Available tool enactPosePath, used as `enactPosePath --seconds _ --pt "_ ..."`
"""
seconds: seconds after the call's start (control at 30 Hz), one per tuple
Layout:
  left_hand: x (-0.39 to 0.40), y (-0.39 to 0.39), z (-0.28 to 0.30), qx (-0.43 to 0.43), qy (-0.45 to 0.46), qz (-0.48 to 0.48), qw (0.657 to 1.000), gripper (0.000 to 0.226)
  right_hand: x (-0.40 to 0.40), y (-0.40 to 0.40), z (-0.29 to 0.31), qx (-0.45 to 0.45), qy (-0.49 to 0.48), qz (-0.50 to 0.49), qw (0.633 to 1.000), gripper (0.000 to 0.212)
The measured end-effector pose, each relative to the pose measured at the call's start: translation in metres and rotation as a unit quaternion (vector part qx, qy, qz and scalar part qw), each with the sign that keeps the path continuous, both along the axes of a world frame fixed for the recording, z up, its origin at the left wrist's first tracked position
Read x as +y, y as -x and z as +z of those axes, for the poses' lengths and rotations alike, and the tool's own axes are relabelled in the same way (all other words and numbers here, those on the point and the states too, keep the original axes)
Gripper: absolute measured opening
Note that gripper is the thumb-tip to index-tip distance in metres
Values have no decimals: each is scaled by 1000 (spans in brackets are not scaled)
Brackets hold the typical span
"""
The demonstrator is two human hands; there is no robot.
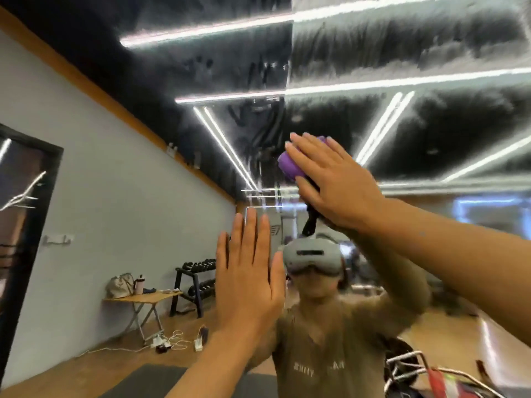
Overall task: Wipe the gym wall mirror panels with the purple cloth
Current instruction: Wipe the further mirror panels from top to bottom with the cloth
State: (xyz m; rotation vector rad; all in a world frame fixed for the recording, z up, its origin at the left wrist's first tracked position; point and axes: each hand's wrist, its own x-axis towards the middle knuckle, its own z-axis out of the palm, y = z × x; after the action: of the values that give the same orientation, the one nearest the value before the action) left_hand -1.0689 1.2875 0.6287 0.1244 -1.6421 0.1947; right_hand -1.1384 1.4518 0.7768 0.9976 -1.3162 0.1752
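Right hand [336,185] is spread flat, pressing the purple cloth [290,165] onto the mirror [402,53] up high; left hand [247,271] is flat on the glass. Probably best to use overlapping strokes with even pressure, since streaks show above.

Both arms are bare, with no sleeve showing down to the left hand [247,285] or the right hand [330,179], and neither wears rings or gloves. The mirror [402,67] reflects an olive-brown T-shirt [330,354] with pale chest lettering and a light grey headset [311,258].
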Motion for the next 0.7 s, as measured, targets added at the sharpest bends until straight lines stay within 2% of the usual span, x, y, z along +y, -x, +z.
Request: enactPosePath --seconds 0.07,0.13,0.27,0.5,0.6,0.7 --pt "-3 2 0 17 6 -13 1000 60 -4 -1 9 -9 40 -3 999 61" --pt "-3 4 0 32 6 -23 999 59 -9 -1 -7 9 63 -1 998 60" --pt "-4 5 1 44 8 -44 998 59 -10 -1 -69 11 14 12 1000 56" --pt "-6 7 0 43 9 -70 997 59 2 8 -185 49 4 -44 998 54" --pt "-4 8 0 50 10 -79 996 59 6 8 -189 62 1 -47 997 55" --pt "-4 7 0 44 7 -84 995 60 8 10 -163 47 9 -21 999 53"
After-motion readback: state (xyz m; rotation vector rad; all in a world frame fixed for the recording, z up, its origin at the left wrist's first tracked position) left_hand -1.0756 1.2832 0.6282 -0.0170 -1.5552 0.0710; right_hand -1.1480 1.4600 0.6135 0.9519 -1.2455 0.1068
